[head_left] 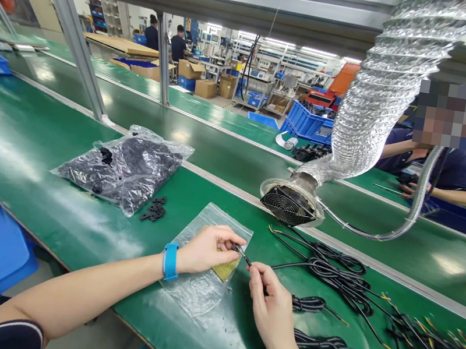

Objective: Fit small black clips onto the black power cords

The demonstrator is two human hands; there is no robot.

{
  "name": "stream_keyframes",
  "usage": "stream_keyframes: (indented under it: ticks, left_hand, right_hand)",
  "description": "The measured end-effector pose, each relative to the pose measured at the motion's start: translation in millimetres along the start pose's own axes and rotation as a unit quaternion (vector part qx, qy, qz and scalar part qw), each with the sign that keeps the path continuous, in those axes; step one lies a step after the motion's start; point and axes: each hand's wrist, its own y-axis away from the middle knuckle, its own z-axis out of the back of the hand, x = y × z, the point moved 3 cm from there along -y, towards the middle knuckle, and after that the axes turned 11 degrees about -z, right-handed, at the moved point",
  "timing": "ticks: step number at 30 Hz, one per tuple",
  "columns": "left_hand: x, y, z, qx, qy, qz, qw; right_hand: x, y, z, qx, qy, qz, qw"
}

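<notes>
Cable end in work: a black cable with thin coloured wires at its tip, held above the right edge of a clear bag on the bench. Judged light; jacket flexible but springy, wires soft and easily bent or nicked. Best hold: on the jacket just behind the bared wires. A small dark part at the tip looks hard and fiddly; exact shape hidden by fingers.

Left hand: grip pinched, thumb and forefinger almost meeting around the dark part; palm down, forearm entering from 8 o'clock. Right hand, at 4 o'clock from the left: grip pinched on the jacket, remaining fingers curled, forearm entering from 5 o'clock. Coiled cables lie at 2 o'clock from the right hand.
</notes>
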Motion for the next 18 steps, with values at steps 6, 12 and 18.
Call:
stream_keyframes:
  ticks: [6,12,18]
  left_hand:
    - [-2,0,2.3,-0.004,-0.021,-0.011,1.000]
    - [-6,1,3.2,0.002,-0.080,-0.037,0.996]
    - [-12,3,3.2,0.019,-0.173,-0.122,0.977]
  right_hand:
    - [3,-1,1,-0.007,0.021,0.028,0.999]
    - [2,-1,-1,-0.006,0.041,0.054,0.998]
    - [3,0,-1,-0.003,0.067,0.076,0.995]
